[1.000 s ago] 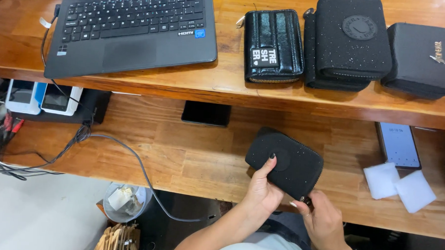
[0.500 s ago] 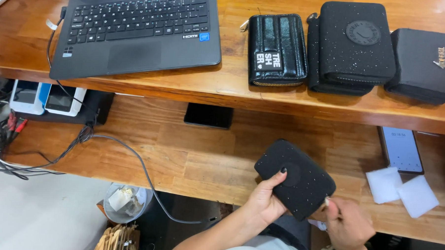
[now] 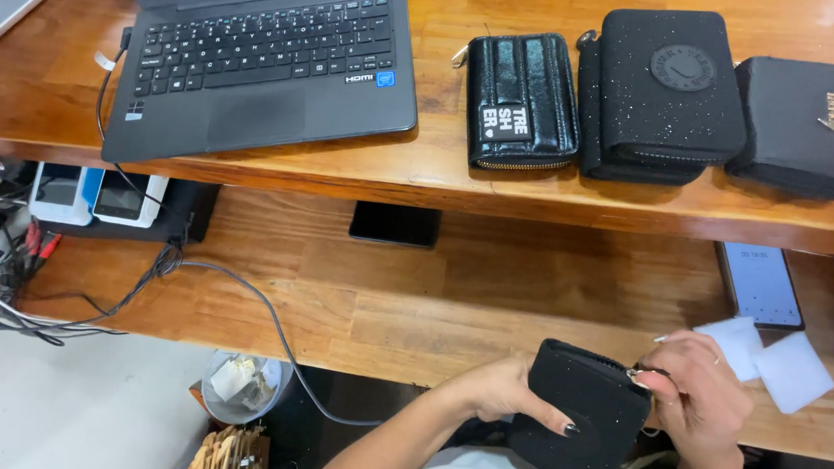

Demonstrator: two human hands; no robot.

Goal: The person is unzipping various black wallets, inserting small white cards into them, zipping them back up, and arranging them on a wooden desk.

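A black glittery zip wallet point(image 3: 585, 411) is held low in front of me, over the front edge of the lower wooden shelf point(image 3: 414, 308). My left hand point(image 3: 504, 390) grips its left side, thumb across the face. My right hand point(image 3: 702, 402) pinches the zipper pull at the wallet's upper right corner. On the upper desk point(image 3: 438, 175) lie three more black wallets: a shiny one point(image 3: 523, 99), a glittery one with a round badge point(image 3: 667, 91) and a matte one point(image 3: 800, 123).
A dark laptop point(image 3: 257, 62) sits on the upper desk's left. On the lower shelf are a phone point(image 3: 759, 283), two white paper squares point(image 3: 773, 358), a black phone point(image 3: 394, 224) and boxes point(image 3: 95, 195). Cables point(image 3: 157, 272) hang left; a bin point(image 3: 241, 386) stands below.
The wallet has come down and toward me off the lower shelf. My right hand has moved up to its upper right corner and taken the zipper pull.
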